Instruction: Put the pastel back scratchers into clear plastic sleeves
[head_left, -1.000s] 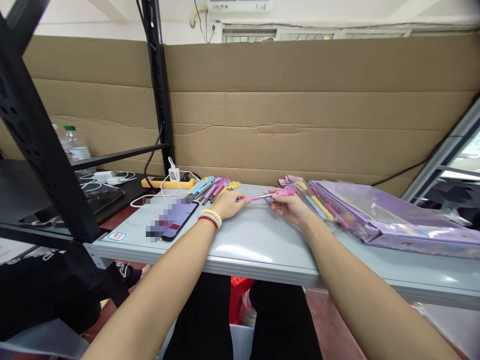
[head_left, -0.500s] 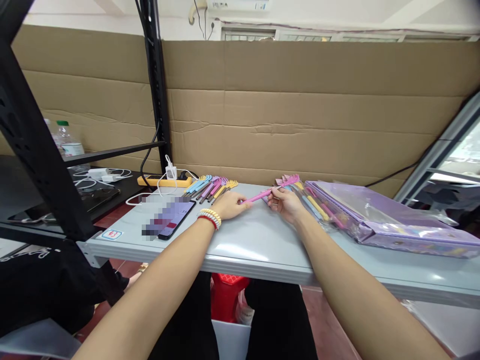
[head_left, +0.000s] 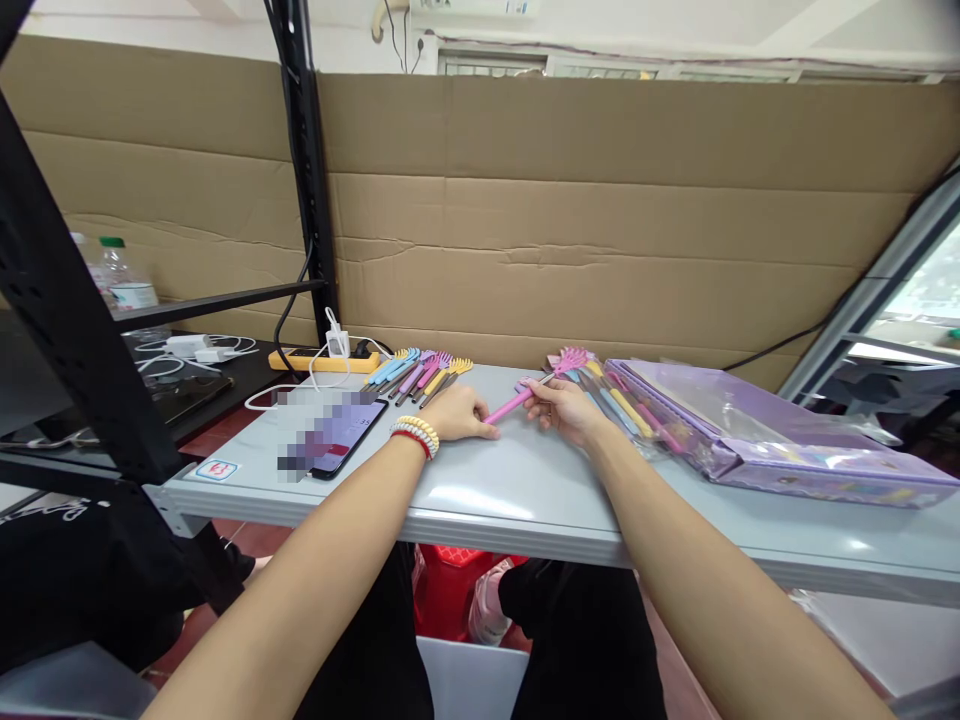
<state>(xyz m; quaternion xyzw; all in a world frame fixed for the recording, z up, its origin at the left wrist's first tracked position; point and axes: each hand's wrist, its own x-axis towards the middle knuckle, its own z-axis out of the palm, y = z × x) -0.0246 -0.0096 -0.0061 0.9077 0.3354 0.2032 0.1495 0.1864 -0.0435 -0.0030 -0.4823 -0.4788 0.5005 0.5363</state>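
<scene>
A pink back scratcher (head_left: pixel 510 405) with a claw-shaped head is held in both hands, above the grey tabletop. My left hand (head_left: pixel 456 413) pinches the lower end of its handle. My right hand (head_left: pixel 564 408) closes round the upper part, near a short stretch of metal rod below the claw head. Just beyond my left hand lies a fanned row of back scratchers (head_left: pixel 429 376) in blue, purple, pink and yellow. To the right of my right hand, more back scratchers (head_left: pixel 637 412) lie side by side, some under clear plastic.
A purple box in clear plastic (head_left: pixel 780 430) rests on the right. A phone (head_left: pixel 349 440) lies at left, near a yellow power strip (head_left: pixel 322 362) with a white charger and cable. A black shelf post (head_left: pixel 307 170) rises behind it. Cardboard (head_left: pixel 600 220) walls the back.
The back scratcher now slants more steeply, its handle end lower and nearer me. Both hands remain on it. The camera view has shifted slightly, and the legs under the table have moved.
</scene>
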